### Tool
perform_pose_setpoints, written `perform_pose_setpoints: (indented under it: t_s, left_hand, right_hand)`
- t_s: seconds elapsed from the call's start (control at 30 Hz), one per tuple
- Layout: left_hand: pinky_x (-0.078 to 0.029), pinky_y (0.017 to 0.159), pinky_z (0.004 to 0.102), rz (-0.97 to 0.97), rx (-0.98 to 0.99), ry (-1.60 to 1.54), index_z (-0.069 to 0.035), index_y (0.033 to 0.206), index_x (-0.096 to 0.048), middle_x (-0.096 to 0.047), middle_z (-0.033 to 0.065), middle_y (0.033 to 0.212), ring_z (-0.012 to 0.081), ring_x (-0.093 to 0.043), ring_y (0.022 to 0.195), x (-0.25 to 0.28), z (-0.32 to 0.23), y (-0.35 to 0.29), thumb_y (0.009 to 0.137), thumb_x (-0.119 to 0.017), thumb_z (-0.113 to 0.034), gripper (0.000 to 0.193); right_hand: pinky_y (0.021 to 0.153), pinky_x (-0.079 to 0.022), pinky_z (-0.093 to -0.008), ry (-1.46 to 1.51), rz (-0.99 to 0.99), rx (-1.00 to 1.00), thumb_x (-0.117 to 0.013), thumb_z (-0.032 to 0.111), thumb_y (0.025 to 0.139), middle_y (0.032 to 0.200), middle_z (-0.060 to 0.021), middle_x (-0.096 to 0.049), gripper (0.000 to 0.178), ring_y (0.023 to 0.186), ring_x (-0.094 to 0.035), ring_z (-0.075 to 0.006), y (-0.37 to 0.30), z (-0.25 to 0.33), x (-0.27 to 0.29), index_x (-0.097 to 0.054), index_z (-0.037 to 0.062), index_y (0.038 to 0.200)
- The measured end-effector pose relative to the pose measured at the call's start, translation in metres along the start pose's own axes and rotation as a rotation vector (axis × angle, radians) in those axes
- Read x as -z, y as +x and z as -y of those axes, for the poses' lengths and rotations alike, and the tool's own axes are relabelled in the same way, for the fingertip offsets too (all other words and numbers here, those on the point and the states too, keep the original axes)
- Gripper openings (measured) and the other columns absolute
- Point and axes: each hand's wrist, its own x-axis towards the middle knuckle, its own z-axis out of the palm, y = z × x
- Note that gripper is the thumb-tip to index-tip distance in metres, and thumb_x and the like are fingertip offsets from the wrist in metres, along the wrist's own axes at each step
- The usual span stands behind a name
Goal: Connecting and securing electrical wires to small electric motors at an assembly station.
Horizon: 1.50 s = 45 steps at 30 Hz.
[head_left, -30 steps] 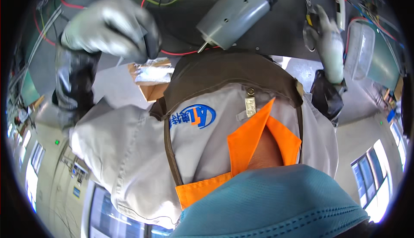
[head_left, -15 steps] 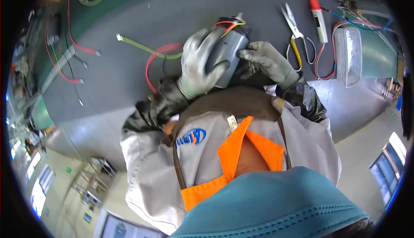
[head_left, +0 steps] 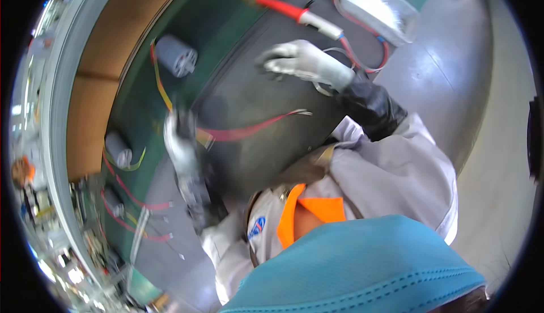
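Note:
A grey cylindrical motor (head_left: 177,56) lies at the far left, its yellow and red wires trailing toward me. My left hand (head_left: 181,134), gloved and blurred, closes around these wires. From it a bundle of red wires (head_left: 243,131) stretches right across the mat, with pale ends. My right hand (head_left: 303,60), in a grey-white glove, has its fingers curled over a pair of scissors (head_left: 324,89). Only parts of the handle loops show; the hand hides the blades. Just beyond this hand rests a red and white pen-like tool (head_left: 306,16) on a cable.
A translucent plastic tray (head_left: 371,9) stands at the far right beside the red and blue cable. Two more motors (head_left: 118,149) (head_left: 113,202) with wires lie to the left. Behind them rises a brown panel (head_left: 93,109) along a grey rail (head_left: 54,114).
The motor has left my hands and lies farther off at the left. My left hand has moved onto its wires, my right onto the scissors. The view has turned left.

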Motion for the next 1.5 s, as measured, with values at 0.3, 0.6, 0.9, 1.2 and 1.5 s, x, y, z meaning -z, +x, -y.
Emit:
perform_pose_setpoints:
  t_s: [0.3,0.6,0.9,1.2,1.5]
  left_hand:
    - [-0.040,0.055,0.0270,0.197,0.294,0.115,0.000,0.144,-0.051,-0.050,-0.0012,0.074,0.0100,-0.047,0.066,0.066,0.022,-0.171,0.104,-0.062,-0.024,0.048]
    - [-0.053,0.084,0.0298,0.244,0.522,0.443,0.003,0.113,-0.072,-0.074,0.0066,0.100,0.0144,-0.066,0.088,0.011,0.029,-0.222,0.099,-0.072,-0.019,0.026]
    - [-0.054,0.082,0.0286,0.050,-0.228,0.049,0.009,0.117,-0.065,-0.068,0.0100,0.108,0.0128,-0.064,0.101,-0.098,0.044,-0.117,0.109,-0.055,-0.026,0.037]
    - [-0.052,0.066,0.0254,-0.043,-0.198,-0.163,0.000,0.100,-0.065,-0.066,0.0035,0.081,0.0108,-0.064,0.069,-0.147,0.037,-0.096,0.104,-0.065,-0.025,0.026]
    - [-0.056,0.064,0.0273,-0.050,-0.181,-0.301,-0.002,0.092,-0.062,-0.068,0.0056,0.077,0.0130,-0.067,0.067,-0.133,0.036,-0.090,0.103,-0.067,-0.023,0.024]
  right_hand:
    - [0.061,-0.056,-0.0258,0.062,-0.633,-0.051,-0.073,0.020,0.096,0.095,-0.0064,-0.074,0.034,0.077,-0.068,-0.0101,0.004,0.004,0.135,-0.067,0.0011,0.124]
    - [0.058,-0.054,-0.0274,0.101,0.690,-0.273,-0.074,0.028,0.096,0.082,-0.0033,-0.071,0.027,0.067,-0.066,-0.0105,0.002,-0.014,-0.040,-0.075,0.0051,0.110]
    - [0.070,-0.056,-0.0357,-0.025,0.156,0.205,-0.062,0.022,0.104,0.091,-0.0126,-0.073,0.026,0.072,-0.068,-0.0220,-0.065,0.026,-0.032,-0.069,0.0063,0.124]
    - [0.074,-0.056,-0.0284,-0.320,-0.264,0.513,-0.061,0.029,0.103,0.086,-0.0100,-0.076,0.054,0.077,-0.071,-0.0140,-0.064,0.036,-0.068,-0.052,-0.0020,0.146]
    - [0.097,-0.053,-0.0382,-0.608,-0.368,0.672,-0.060,0.016,0.099,0.117,-0.0196,-0.074,0.048,0.104,-0.072,-0.0280,-0.065,0.036,-0.077,-0.055,-0.0039,0.143]
